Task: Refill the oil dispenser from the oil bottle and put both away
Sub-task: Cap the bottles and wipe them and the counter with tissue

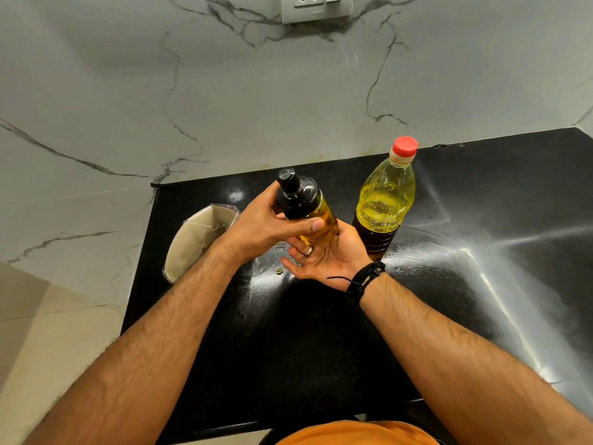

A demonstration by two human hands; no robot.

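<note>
dispenser: [306,210] held up off the counter between both hands, tilted, black cap on and pointing up-left, amber oil inside
left hand: [260,224] wraps the dispenser near the cap from the left, thumb laid across the glass – gripping
right hand: [324,255] palm up under the dispenser's base, fingers curled around it, ring on one finger, black cord band at the wrist – cupping the bottom
bottle: [383,200] stands upright on the counter just right of the dispenser, red cap on, yellow oil nearly to the shoulder; whether it touches the right hand I cannot tell
bag: [195,240] pale paper bag in clear plastic, at the counter's left edge, behind the left forearm
counter: [321,332] black polished stone, glare streaks on the right half, small oil drop near the right fingers; left edge close to the left arm, wide open surface to the right
wall: [224,91] white marble with grey veins, meets the counter just behind the bottle
socket: [316,8] on the wall, top of view
floor: [48,342] beige tiles, lower left
</note>
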